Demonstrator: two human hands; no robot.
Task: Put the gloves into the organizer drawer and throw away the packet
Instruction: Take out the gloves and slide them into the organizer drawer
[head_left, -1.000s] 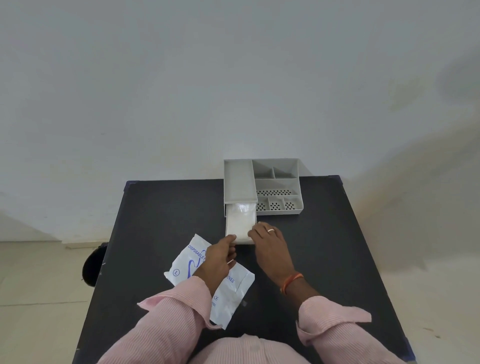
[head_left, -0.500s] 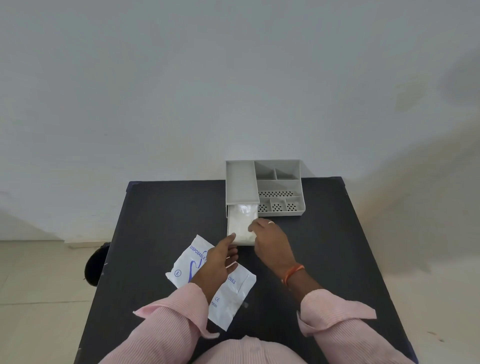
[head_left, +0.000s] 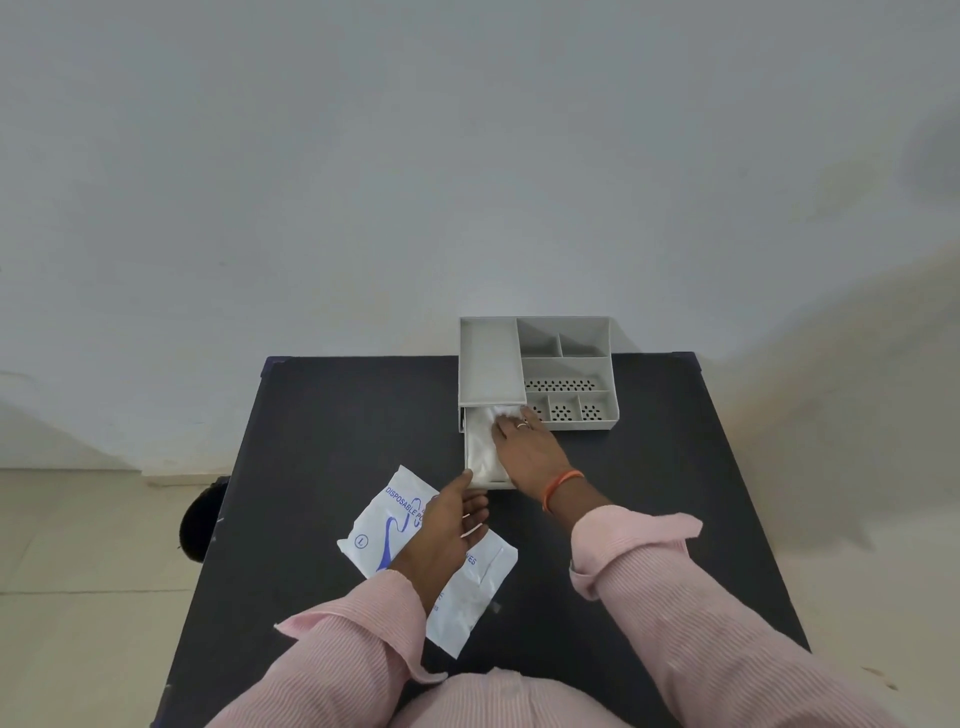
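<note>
Your right hand (head_left: 527, 451) lies flat in the pulled-out drawer (head_left: 485, 480), fingers (head_left: 506, 427) spread and pressing the white gloves (head_left: 480, 447) down toward the back. They grip nothing; it reads as tamping, so the bundle sits below the rim and clears the organizer (head_left: 540, 374) body when the drawer slides in.

Your left hand (head_left: 447, 525) sits at the drawer's front left corner, thumb against the front wall, fingers loosely curled and not closed on anything. It looks like bracing, so the push from the right doesn't shove the drawer shut early.

Gloves: in the drawer, the far end somewhat bunched near the opening. I'd flatten that bit first, since it's the likely snag point.

The empty packet (head_left: 457, 577) lies flat on the black surface (head_left: 322, 426), partly under your left wrist, untouched. A dark round thing (head_left: 200, 519) on the floor by the left edge may be the bin; I can't tell.

Remaining: close the drawer, bin the packet.
</note>
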